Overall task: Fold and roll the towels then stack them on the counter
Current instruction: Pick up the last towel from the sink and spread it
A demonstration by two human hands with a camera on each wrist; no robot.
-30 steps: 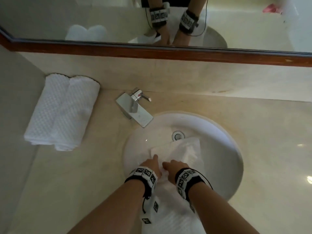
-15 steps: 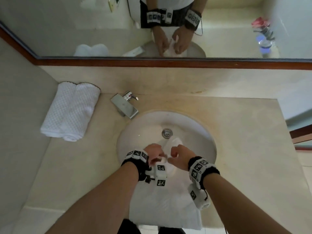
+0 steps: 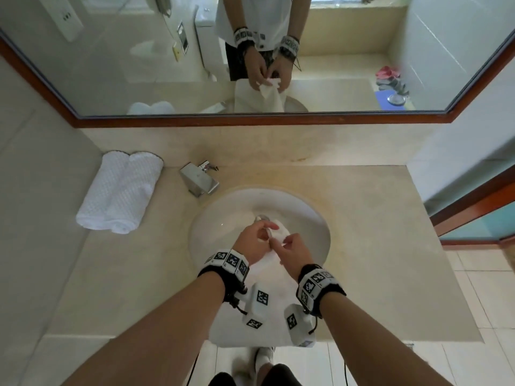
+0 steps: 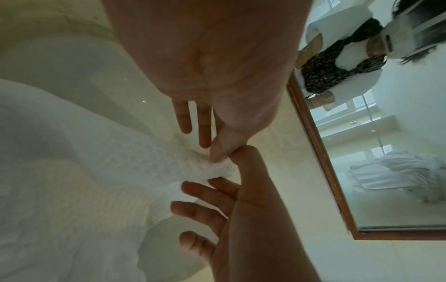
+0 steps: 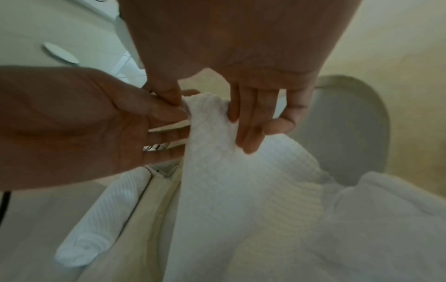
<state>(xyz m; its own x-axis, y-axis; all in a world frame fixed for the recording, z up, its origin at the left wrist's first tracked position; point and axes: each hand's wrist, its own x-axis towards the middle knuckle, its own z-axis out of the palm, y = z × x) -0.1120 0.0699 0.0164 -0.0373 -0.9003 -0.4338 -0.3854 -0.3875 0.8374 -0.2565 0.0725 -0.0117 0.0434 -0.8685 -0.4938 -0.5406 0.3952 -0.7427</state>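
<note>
Towel point(image 3: 274, 263) pinched at one corner over the sink point(image 3: 312, 215) by both hands point(image 3: 252, 240) point(image 3: 292, 253); long axis hanging down from grip.

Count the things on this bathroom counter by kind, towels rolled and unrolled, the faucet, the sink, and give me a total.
Rolled towels: 2, side by side left of the faucet
Unrolled towel: 1, pinched by both hands over the sink
Faucet: 1
Sink: 1
Total: 5
</note>
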